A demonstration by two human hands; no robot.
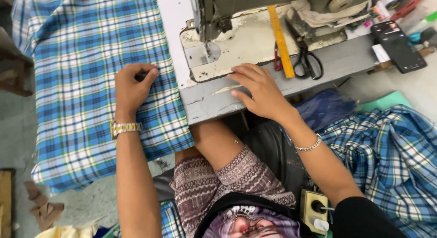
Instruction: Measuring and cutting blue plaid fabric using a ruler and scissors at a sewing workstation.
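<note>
Plaid blue cloth (91, 60) lies flat left of the sewing machine (236, 33), none under the needle; no stitching visible, feeding not begun. Table edge (214, 106) runs just beside the cloth; open bed ahead of the right hand (259, 90), scissors (307, 60) and ruler (280, 40) near. Left hand (132, 85) pinches the cloth; right fingers spread flat, empty.

- The checked cloth (91, 78) lies spread at 9 o'clock of the sewing machine (236, 33), draped over the table's (346, 60) left end.
- The left hand (131, 87) rests on that cloth; the right hand (259, 90) lies on the table edge at 6 o'clock of the needle plate.
- A ruler (281, 41), scissors (307, 58) and phone (397, 46) lie in turn toward 3 o'clock.
- A second cloth heap (387, 160) sits at 4 o'clock, below the table.
</note>
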